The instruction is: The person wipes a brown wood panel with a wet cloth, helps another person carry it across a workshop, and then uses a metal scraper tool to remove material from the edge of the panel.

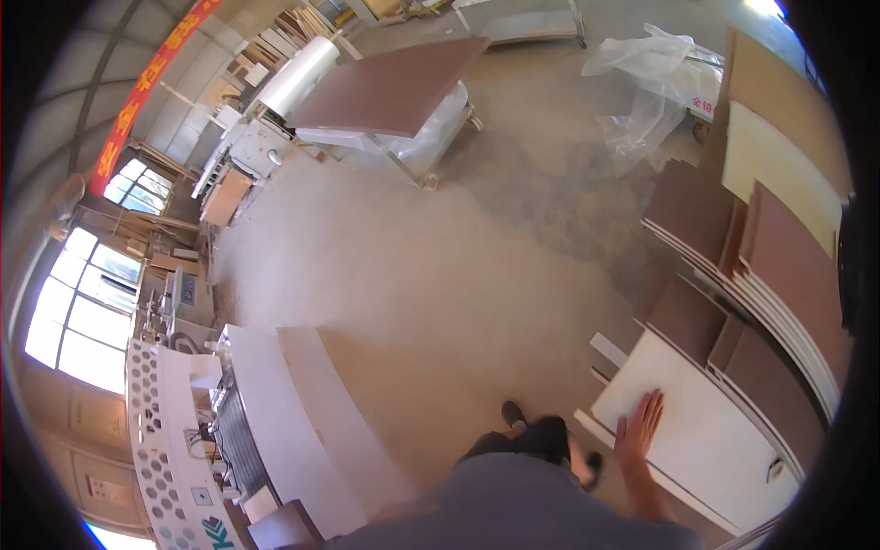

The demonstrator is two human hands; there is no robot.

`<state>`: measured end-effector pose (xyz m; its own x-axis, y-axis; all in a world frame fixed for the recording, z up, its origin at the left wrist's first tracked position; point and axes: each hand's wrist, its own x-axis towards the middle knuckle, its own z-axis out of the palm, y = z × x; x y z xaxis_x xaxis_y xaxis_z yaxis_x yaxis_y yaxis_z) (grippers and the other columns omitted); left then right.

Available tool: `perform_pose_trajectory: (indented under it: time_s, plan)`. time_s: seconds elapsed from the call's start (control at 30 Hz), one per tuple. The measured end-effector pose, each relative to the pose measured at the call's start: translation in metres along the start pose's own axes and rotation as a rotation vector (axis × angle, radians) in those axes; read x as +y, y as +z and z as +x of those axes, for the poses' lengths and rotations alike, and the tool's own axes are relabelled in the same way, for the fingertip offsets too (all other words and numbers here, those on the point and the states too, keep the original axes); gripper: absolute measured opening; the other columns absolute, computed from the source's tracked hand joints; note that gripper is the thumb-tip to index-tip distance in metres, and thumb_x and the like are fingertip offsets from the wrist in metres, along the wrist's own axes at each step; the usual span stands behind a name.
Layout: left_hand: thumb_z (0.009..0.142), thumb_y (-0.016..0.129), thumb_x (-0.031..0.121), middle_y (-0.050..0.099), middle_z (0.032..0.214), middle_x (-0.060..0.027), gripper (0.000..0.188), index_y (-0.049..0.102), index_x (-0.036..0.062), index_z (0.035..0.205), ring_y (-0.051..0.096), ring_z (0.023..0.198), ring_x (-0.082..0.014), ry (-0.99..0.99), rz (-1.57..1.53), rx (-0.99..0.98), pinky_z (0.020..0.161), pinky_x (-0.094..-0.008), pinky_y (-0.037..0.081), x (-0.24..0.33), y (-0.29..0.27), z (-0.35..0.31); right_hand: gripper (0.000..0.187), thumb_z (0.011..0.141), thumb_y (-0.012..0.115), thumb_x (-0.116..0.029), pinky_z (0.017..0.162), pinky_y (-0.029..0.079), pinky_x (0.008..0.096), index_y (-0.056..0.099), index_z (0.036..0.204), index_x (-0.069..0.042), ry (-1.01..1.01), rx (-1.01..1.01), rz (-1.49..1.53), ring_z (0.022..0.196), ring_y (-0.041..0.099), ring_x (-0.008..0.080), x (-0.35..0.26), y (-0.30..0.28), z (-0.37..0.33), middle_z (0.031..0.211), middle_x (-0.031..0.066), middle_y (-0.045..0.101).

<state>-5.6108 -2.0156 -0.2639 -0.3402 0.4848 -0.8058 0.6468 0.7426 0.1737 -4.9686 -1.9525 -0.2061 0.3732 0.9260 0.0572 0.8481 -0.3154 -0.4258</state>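
My right hand (640,426) lies flat on a white panel (692,435), its fingers stretched out and holding nothing. The panel is the front one of a leaning stack at my right; a small dark fitting (775,471) sits near its lower right corner. Behind it lean brown boards (683,316) with pale edges. My left hand is not in view; only a blurred bit of skin shows by my left side.
A long edge-processing machine (165,440) with a pale bed (275,403) runs along my left. Ahead, a large brown panel (394,87) lies on a wheeled cart. Clear plastic sheeting (646,92) is heaped at the far right. More boards (788,275) lean along the right.
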Motion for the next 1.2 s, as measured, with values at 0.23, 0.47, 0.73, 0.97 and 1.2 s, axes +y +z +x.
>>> perform_pose_trajectory:
  time_s: [0.23, 0.47, 0.73, 0.97, 1.2]
  plan:
    - [0.107, 0.044, 0.039, 0.068, 0.095, -0.0091, 0.045, 0.06, 0.0091, 0.078, 0.052, 0.077, -0.0142, 0.981, -0.446, -0.096, 0.07, -0.0309, 0.041, 0.572, -0.292, 0.084, 0.029, 0.099, 0.057, -0.01, 0.093, 0.052, 0.0424, 0.062, 0.125, 0.001, 0.068, -0.164, 0.751, 0.105, 0.066, 0.0332, -0.197, 0.018, 0.182, 0.116, 0.019, 0.068]
    - [0.099, 0.054, 0.053, 0.067, 0.117, -0.0182, 0.048, 0.06, 0.0103, 0.078, 0.056, 0.059, -0.025, 1.955, -0.67, -1.505, 0.054, -0.0361, 0.043, 0.943, -0.392, -0.129, 0.025, 0.106, 0.052, -0.015, 0.08, 0.051, 0.0294, 0.069, 0.109, 0.003, 0.418, -0.172, 1.062, 0.083, 0.064, 0.0143, -0.298, 0.101, 0.503, 0.096, 0.0073, 0.07]
    - [0.099, 0.054, 0.053, 0.066, 0.122, -0.0203, 0.048, 0.063, 0.0085, 0.085, 0.058, 0.065, -0.0245, 1.938, -0.884, -1.601, 0.06, -0.036, 0.046, 1.149, -0.499, -0.014, 0.025, 0.106, 0.05, -0.011, 0.079, 0.052, 0.0281, 0.065, 0.122, 0.003, 0.281, -0.172, 0.993, 0.084, 0.063, 0.0126, -0.319, 0.106, 0.808, 0.103, 0.0064, 0.069]
    - [0.1, 0.053, 0.054, 0.064, 0.128, -0.0222, 0.049, 0.066, 0.0069, 0.091, 0.06, 0.071, -0.024, 1.889, -0.918, -1.758, 0.065, -0.0359, 0.047, 1.397, -0.581, 0.09, 0.029, 0.104, 0.058, -0.019, 0.069, 0.052, 0.0265, 0.066, 0.122, 0.002, 0.564, -0.183, 0.86, 0.076, 0.066, 0.0129, -0.219, 0.192, 1.002, 0.098, 0.0078, 0.073]
    - [0.1, 0.053, 0.054, 0.062, 0.133, -0.0241, 0.051, 0.068, 0.0053, 0.098, 0.061, 0.076, -0.0236, 1.755, -0.803, -1.992, 0.07, -0.0358, 0.049, 1.704, -0.578, 0.167, 0.022, 0.099, 0.061, -0.021, 0.051, 0.051, 0.0306, 0.066, 0.099, 0.001, 1.32, -0.163, 0.948, 0.062, 0.066, 0.0175, -0.122, 0.238, 1.044, 0.082, 0.0119, 0.071]
